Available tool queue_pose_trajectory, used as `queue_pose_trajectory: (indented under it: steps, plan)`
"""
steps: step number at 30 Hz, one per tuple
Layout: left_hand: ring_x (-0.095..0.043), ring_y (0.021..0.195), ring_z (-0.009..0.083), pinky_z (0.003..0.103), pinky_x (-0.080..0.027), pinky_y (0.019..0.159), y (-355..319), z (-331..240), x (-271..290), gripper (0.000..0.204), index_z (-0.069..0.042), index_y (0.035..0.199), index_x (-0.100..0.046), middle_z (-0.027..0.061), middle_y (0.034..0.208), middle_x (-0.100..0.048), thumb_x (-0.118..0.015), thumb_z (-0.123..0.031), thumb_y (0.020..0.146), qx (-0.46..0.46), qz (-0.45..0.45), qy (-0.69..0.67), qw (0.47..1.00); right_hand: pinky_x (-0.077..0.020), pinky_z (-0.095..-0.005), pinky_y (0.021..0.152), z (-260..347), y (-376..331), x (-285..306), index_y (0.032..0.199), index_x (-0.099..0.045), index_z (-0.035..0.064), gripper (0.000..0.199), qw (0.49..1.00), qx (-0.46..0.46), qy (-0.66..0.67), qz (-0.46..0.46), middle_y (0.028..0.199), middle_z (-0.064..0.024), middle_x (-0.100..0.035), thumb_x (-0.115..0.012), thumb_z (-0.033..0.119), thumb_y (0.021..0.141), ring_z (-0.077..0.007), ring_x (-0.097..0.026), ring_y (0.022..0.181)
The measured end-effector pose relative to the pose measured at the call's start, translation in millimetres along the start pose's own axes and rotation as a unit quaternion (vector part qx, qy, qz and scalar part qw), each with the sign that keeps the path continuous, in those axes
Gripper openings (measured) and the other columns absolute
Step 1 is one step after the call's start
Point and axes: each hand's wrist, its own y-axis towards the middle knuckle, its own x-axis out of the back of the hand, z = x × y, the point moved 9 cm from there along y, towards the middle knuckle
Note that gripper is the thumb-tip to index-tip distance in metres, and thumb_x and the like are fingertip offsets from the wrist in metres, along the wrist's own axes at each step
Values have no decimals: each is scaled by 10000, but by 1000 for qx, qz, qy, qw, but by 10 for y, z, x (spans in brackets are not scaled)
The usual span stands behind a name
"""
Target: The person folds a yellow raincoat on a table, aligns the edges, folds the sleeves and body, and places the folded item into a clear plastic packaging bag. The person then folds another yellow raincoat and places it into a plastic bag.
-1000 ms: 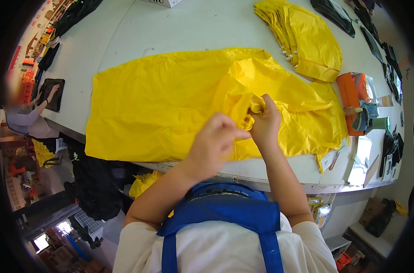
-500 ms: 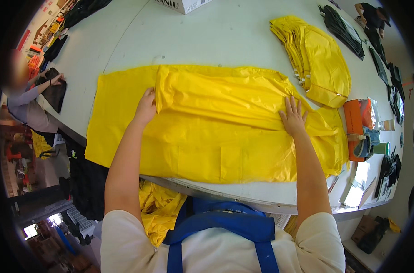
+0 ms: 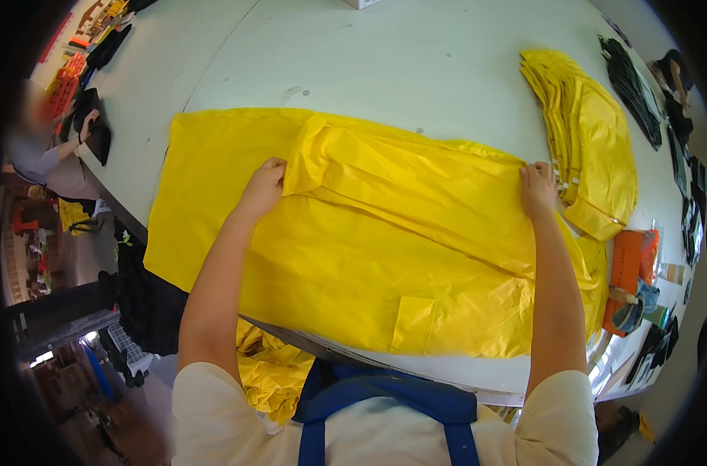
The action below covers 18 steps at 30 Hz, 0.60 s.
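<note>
A yellow waterproof garment (image 3: 353, 264) of shiny, creased sheeting lies spread across the table, with a long strip folded over along its upper part. A pocket-like flap (image 3: 414, 322) shows near its front edge. At the left end of the folded strip, my left hand (image 3: 266, 186) has its fingers closed on the edge of the layer. My right hand (image 3: 537, 189) pinches the garment's far edge at the right, its fingers curled down. Beside that hand, to the right, lies a neat stack of folded yellow garments (image 3: 598, 147) with small white tags.
The pale table (image 3: 353, 62) extends away from me. At its right are an orange box (image 3: 625, 272) and dark folded garments (image 3: 631, 93). Crumpled yellow material (image 3: 272, 373) sits below the front edge. A co-worker (image 3: 50, 147) handles a dark item at the left.
My right hand, flat with spread fingers before, has moved up and right and closed on the edge. My left hand has shifted slightly right. The view has turned, and the folded strip now slants.
</note>
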Motion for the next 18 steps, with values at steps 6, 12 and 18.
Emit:
queue_pose_trajectory:
  steps: [6, 12, 18]
  plan:
    - [-546, 769, 167, 275, -448, 711, 71, -642, 6, 217, -26, 1026, -612, 69, 847, -605, -625, -184, 878, 89, -178, -104, 975, -354, -453, 913, -37, -158, 60, 976, -591, 86, 264, 997, -10, 6, -72, 1131, -75, -508, -466, 317, 960, -316, -462, 1027]
    - [-515, 754, 122, 275, -428, 679, 69, 69, 85, 205, -28, 1006, -595, 37, 844, -587, -638, -157, 853, 167, -44, -87, 981, -372, -437, 900, -68, -77, 42, 972, -584, 70, 266, 998, -10, 4, -55, 1127, -78, -505, -466, 308, 960, -326, -464, 1010]
    - [-573, 875, 211, 308, -457, 758, 845, -524, 108, 339, -105, 1147, -573, 74, 983, -602, -629, -103, 813, 169, -45, -73, 982, -383, -440, 890, -8, -105, 98, 964, -577, 58, 266, 998, 12, 9, -62, 1131, -91, -503, -482, 306, 953, -336, -462, 1006]
